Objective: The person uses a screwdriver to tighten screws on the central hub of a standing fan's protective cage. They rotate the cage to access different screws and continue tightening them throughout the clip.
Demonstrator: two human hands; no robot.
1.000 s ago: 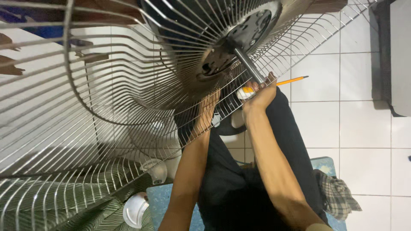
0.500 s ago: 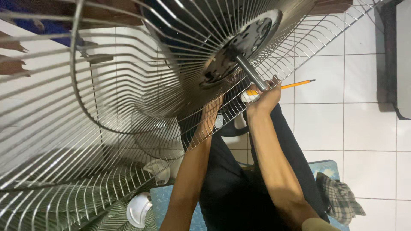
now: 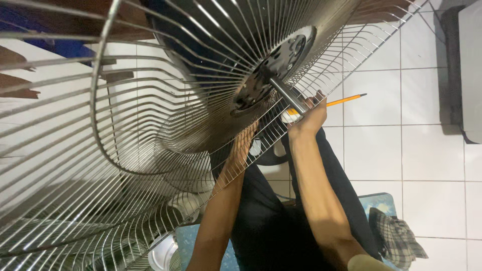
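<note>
White tiled floor (image 3: 401, 150) underneath, dark cabinet edge (image 3: 452, 70) at far right, a checked cloth (image 3: 396, 236) on a blue mat (image 3: 379, 203) by the person's legs.

Fan guard (image 3: 150, 150) — big chrome wire grille — fills most of the view, tilted and held up close to the camera, hub plate (image 3: 273, 70) at upper centre with a short metal shaft (image 3: 288, 95) sticking out of it.

Right hand (image 3: 311, 118) is closed around an orange-handled screwdriver (image 3: 346, 100), tip end at the base of the shaft, handle pointing out to the right. Left hand (image 3: 246, 143) sits behind the wires, fingers up against the grille near the hub; can't tell whether it's gripping a wire or just bracing.

Handling, my read: guard is light for its size but awkward — thin wires flex and bend if squeezed, and chrome is slick. Best hold is the thick outer ring or the stiff hub plate, not mid-span wires. 2 hands on it preferably; 1 is busy with the tool, so it may swing.
</note>
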